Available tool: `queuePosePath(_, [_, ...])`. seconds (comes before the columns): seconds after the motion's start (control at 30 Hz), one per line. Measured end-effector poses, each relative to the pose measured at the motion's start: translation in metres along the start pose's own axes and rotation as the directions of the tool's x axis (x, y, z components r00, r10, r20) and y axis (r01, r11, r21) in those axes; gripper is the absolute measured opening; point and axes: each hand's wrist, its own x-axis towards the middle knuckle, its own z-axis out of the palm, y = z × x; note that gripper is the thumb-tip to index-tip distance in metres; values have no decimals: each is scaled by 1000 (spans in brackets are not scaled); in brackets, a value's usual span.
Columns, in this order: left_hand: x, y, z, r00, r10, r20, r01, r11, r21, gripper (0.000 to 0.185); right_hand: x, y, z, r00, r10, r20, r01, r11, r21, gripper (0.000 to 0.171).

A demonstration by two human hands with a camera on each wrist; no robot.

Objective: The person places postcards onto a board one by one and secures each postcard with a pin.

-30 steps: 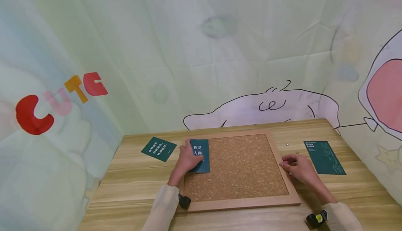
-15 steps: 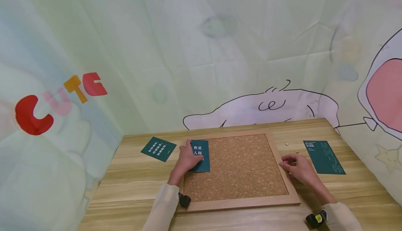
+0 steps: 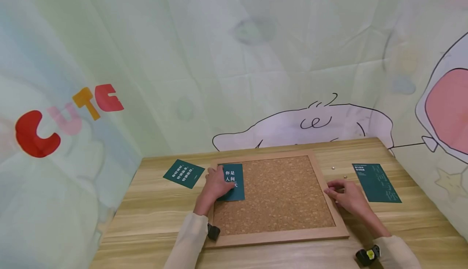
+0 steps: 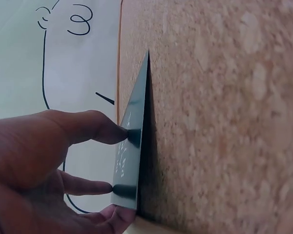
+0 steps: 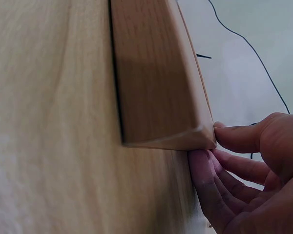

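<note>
A framed cork board [image 3: 281, 204] lies on the wooden table, and a dark green card [image 3: 237, 194] with white characters sits over its upper left part. My left hand [image 3: 213, 185] holds this card at its left side, thumb on the printed face and fingertips by the edge. In the left wrist view the card [image 4: 132, 161] tilts up from the cork, a dark gap showing beneath it. At the board's right side, my right hand [image 3: 349, 196] grips the wooden frame [image 5: 156, 83], thumb at the top edge and fingers against the side.
Another green card [image 3: 184, 174] lies askew left of the board. A larger green card [image 3: 378, 183] rests to the right, with two tiny shiny pieces, one a small stud [image 3: 333, 168], between it and the frame. A printed curtain [image 3: 256, 78] hangs behind the table.
The left thumb has shifted slightly left and down on the card, uncovering another printed character. My right hand keeps its grip on the frame.
</note>
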Motion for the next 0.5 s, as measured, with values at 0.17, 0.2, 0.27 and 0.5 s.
queuePosePath(0.17, [-3, 0, -3, 1000, 27, 3, -27, 998, 62, 82, 0, -1, 0, 1000, 7, 3, -7, 1000, -1, 35])
queuePosePath(0.2, [-4, 0, -4, 999, 33, 6, -34, 997, 68, 81, 0, -1, 0, 1000, 9, 3, -9, 1000, -1, 35])
queuePosePath(0.27, [-5, -1, -6, 999, 45, 12, -46, 996, 73, 81, -1, -1, 0, 1000, 9, 3, -9, 1000, -2, 34])
queuePosePath(0.5, [-5, -4, -7, 998, 55, 21, -57, 994, 88, 80, -1, -1, 0, 1000, 10, 5, -10, 1000, 0, 34])
